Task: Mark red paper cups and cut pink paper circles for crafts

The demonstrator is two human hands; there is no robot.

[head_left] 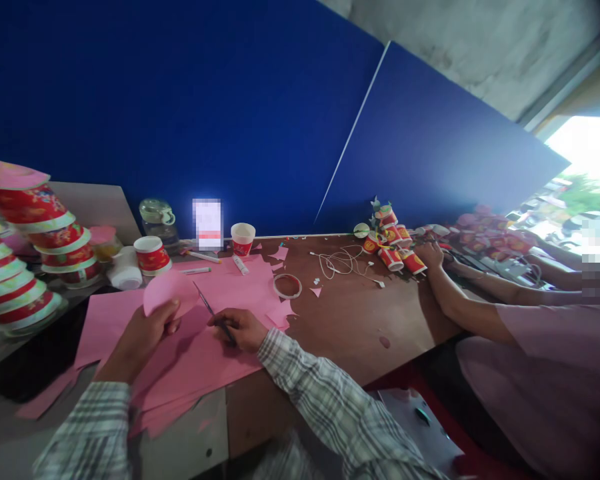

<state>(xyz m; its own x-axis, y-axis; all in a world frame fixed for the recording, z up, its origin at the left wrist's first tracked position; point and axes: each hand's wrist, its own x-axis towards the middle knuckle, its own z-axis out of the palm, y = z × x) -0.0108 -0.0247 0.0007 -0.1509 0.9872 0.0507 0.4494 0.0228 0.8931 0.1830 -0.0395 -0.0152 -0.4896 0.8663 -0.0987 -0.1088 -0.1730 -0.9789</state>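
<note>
My left hand [147, 335] is closed on a rounded piece of pink paper [166, 292], holding it up by its lower right edge. My right hand [243, 328] grips a pair of scissors [207, 301] with dark handles, its blades pointing up and left beside the paper, apart from it. Under both hands lie large pink paper sheets [205, 373], with offcuts around them. A marker [203, 257], a second pen [196, 271] and a small white tube [241, 265] rest at the sheets' far edge. A thin ring like a tape roll [287, 287] lies to the right.
Stacked red paper cups [63, 230] rise at the left, near a glass jar [159, 223]. A lit phone [208, 224] and a paper cup [243, 238] stand by the blue wall [180, 100]. A white cable [337, 262] lies mid-table. Co-workers' arms [450, 303] reach in from the right.
</note>
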